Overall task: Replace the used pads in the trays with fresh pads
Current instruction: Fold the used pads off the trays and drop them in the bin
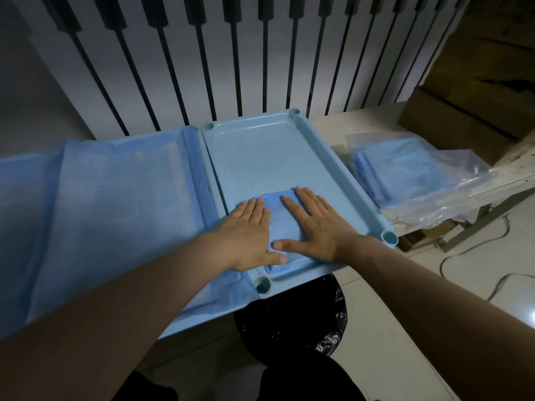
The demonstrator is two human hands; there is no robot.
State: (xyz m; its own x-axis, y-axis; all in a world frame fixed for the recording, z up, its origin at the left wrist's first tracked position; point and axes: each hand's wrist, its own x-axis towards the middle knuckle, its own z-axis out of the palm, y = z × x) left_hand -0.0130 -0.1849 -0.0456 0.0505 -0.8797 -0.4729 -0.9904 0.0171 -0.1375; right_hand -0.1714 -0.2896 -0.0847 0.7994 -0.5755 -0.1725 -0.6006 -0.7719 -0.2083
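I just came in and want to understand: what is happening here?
A person's left hand and right hand lie flat on a folded blue pad at the near end of a light-blue tray; it is not yet spread. To the left, an open pad already lies spread. A plastic bag of folded pads lies at the right.

Showed a pale teal tray (pixel 333 157); inside it, a deeper blue folded pad (pixel 282 227); left of it, a sky-blue spread pad (pixel 121 192); behind it, a white wall (pixel 150 68) striped black.

Matt plastic tray (pixel 341 180), crinkled glossy bag (pixel 451 180)
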